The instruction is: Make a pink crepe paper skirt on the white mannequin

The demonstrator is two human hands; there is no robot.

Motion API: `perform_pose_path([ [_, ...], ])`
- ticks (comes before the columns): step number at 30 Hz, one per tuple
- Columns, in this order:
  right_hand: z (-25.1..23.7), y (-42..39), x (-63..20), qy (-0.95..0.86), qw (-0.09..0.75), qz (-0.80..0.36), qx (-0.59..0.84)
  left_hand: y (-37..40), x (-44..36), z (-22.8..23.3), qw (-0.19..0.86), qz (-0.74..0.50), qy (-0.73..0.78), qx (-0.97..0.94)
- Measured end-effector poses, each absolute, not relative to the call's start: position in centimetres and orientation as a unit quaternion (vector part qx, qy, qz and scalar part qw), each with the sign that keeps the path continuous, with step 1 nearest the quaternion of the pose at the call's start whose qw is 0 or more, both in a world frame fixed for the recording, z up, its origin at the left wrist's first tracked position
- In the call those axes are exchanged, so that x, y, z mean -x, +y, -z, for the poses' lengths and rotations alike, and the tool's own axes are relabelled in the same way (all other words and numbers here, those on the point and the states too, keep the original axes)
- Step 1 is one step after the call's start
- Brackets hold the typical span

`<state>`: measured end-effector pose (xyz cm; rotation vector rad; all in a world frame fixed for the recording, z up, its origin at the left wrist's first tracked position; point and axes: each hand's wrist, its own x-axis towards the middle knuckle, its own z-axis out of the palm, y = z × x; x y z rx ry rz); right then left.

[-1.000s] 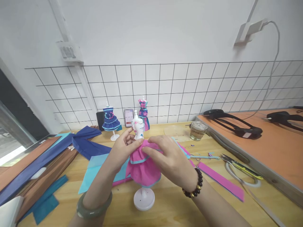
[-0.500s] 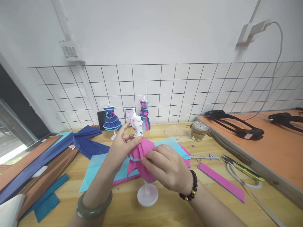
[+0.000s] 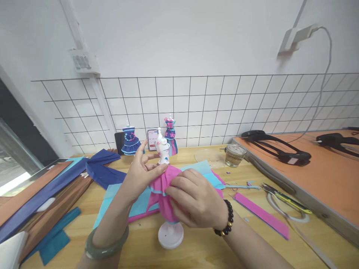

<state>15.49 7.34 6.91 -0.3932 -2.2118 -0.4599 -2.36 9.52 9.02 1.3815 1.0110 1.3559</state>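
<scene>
Left hand (image 3: 140, 175) pinches the pink skirt (image 3: 165, 186) at the waist of the mannequin (image 3: 163, 151), mid-table; right hand (image 3: 193, 200) clasps the skirt's folds; risks: thin fabric could tear under the squeeze; the light stand (image 3: 170, 235) could tip.

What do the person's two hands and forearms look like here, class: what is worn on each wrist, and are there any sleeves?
Both forearms are bare, with no sleeves and no gloves. The left hand has a smooth, thick, grey-green bangle around its wrist. The right hand has a bracelet of round dark beads with a few golden ones at its wrist. No rings can be made out.
</scene>
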Motion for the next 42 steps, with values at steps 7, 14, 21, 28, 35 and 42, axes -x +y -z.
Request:
perform_pose_path([
  [7, -7.1, 7.5, -16.5, -0.796, 0.52, -0.112, 0.29, 9.1, 2.6, -9.2, 0.517, -0.508, 0.342, -0.598],
  [14, -7.5, 8.7, -16.9, -0.775, 0.376, -0.4, 0.314, 9.2, 2.9, -8.9, 0.545, -0.479, 0.314, -0.612],
  [21, -7.7, 8.8, -17.4, -0.724, 0.354, -0.525, 0.273, 9.3, 3.2, -8.5, 0.549, -0.471, 0.305, -0.619],
  [28, -8.1, 8.4, -17.1, -0.662, 0.363, -0.599, 0.268, 9.4, 3.0, -8.3, 0.541, -0.459, 0.308, -0.634],
  [35, -7.8, 8.3, -16.8, -0.673, 0.349, -0.579, 0.302, 9.5, 2.9, -8.1, 0.548, -0.449, 0.311, -0.633],
  [42, -7.4, 8.4, -17.0, -0.726, 0.339, -0.466, 0.376, 10.0, 2.6, -7.6, 0.555, -0.43, 0.316, -0.639],
])
